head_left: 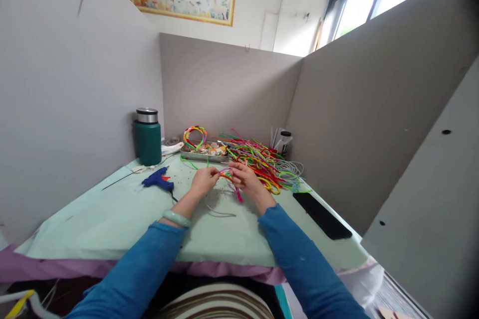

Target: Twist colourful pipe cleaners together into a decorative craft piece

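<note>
Over the middle of the table, my left hand (205, 180) pinches one end of a small bundle of coloured pipe cleaners (226, 174), with purple and orange strands showing. On the other side my right hand (245, 180) has its fingers closed on the same bundle. A bright pink end (239, 196) hangs below the right fingers. Green strands poke out beyond my left hand. A thin grey wire (220, 214) lies on the cloth beneath the hands. How the strands are joined is too small to make out.
A blue glue gun (159, 179) lies left, near a green flask (147, 137). Behind the hands stands a metal tray (204, 156) of small pieces, with a multicoloured ring (195, 138) on it. A pipe cleaner pile (258, 157) and a black phone (322, 215) are right. Partitions enclose the table.
</note>
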`<action>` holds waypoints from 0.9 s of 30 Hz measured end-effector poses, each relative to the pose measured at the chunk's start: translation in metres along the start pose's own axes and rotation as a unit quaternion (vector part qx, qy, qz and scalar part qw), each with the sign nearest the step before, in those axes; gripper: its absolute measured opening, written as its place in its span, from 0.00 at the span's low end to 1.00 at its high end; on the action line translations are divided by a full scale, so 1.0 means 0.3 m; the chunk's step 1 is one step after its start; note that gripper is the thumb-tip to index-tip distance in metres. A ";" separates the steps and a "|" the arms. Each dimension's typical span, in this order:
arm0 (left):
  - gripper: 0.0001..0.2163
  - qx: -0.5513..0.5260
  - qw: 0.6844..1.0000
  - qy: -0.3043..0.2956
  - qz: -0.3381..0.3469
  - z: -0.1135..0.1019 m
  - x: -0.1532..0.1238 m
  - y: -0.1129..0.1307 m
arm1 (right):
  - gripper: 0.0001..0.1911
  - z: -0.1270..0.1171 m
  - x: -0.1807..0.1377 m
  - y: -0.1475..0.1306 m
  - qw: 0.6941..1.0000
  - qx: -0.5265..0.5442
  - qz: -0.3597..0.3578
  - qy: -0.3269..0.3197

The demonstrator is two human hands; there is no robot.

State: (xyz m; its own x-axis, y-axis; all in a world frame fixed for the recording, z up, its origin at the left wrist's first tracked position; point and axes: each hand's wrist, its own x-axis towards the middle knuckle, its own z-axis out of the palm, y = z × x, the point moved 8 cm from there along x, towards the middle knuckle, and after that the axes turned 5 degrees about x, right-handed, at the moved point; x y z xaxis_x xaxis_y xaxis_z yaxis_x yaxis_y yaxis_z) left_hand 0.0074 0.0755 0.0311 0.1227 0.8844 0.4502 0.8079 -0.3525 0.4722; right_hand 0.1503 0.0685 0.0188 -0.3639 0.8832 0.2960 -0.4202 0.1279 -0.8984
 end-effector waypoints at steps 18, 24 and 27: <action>0.12 -0.011 0.998 -0.053 -0.007 0.026 -0.008 0.011 | 0.14 0.022 -0.079 -0.150 0.706 -0.614 -0.300 0.187; 0.13 -0.044 0.995 -0.086 -0.004 0.052 -0.003 0.007 | 0.18 0.037 -0.088 -0.170 0.641 -0.666 -0.323 0.203; 0.13 -0.065 0.994 -0.092 -0.013 0.059 0.004 -0.008 | 0.19 0.025 -0.079 -0.161 0.642 -0.677 -0.299 0.201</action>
State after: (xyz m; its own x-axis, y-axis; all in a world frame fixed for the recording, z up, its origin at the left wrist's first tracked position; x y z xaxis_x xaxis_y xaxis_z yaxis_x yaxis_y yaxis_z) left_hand 0.0159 0.0830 0.0171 0.2149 0.9305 0.2966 0.7325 -0.3544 0.5812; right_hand 0.1730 0.0381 0.0577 -0.1162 0.5046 0.8555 0.8219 0.5325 -0.2024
